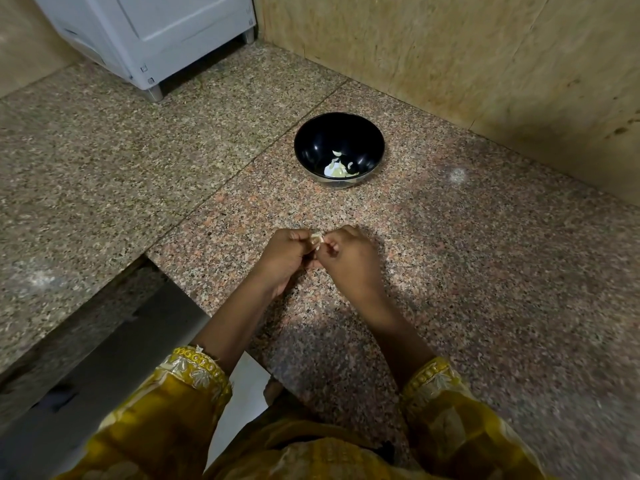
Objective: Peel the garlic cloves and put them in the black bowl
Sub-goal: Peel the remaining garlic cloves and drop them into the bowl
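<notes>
While the garlic clove (317, 239) sits between both hands above the near part of the granite counter (485, 271), the left hand (285, 259) pinches it with curled fingers to keep it steady, and the right hand (348, 259) pinches at its right side with curled fingertips, probably to pull the dry skin off. Farther away, well apart from the hands, the black bowl (311, 143) stands open on the same counter with some pale pieces (335, 169) already at its bottom, so I judge the peeled clove needs only a short reach forward. At the far left a white appliance (149, 32) stands on short legs, and yellow sleeves (194, 379) cover both forearms.
</notes>
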